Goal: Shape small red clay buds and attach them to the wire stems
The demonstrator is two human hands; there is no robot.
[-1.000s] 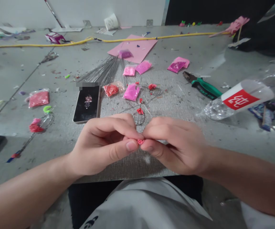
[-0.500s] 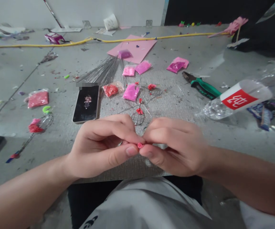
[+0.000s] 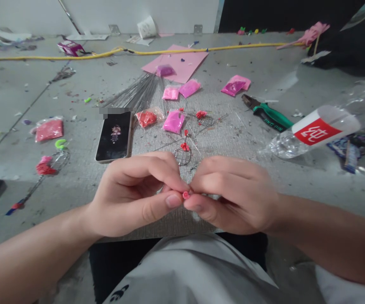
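Between my two hands, close to the table's front edge, is a tiny pinkish-red clay rose point(image 3: 186, 195). My left hand point(image 3: 138, 196) pinches it from the left with thumb and index finger. From the right, my right hand point(image 3: 233, 196) pinches it the same way, and the fingertips of both hands nearly meet. Just beyond them lies a wire frame point(image 3: 182, 157) with a small red clay flower point(image 3: 185, 146). Another wire piece with red clay point(image 3: 201, 114) rests farther back. What my curled lower fingers hold, if anything, is hidden.
A phone point(image 3: 114, 137) lies beyond my left hand. Clay packets point(image 3: 173, 121) and thin wires point(image 3: 132, 95) spread over the middle. Green-handled pliers point(image 3: 271, 116) and a plastic bottle point(image 3: 315, 131) lie right. A decorated wire piece point(image 3: 45, 165) lies left; a yellow cable point(image 3: 170, 52) crosses behind.
My fingertips have shifted slightly around the clay rose, and more of its face shows now. Both hands otherwise keep the same place. The view has tilted very slightly.
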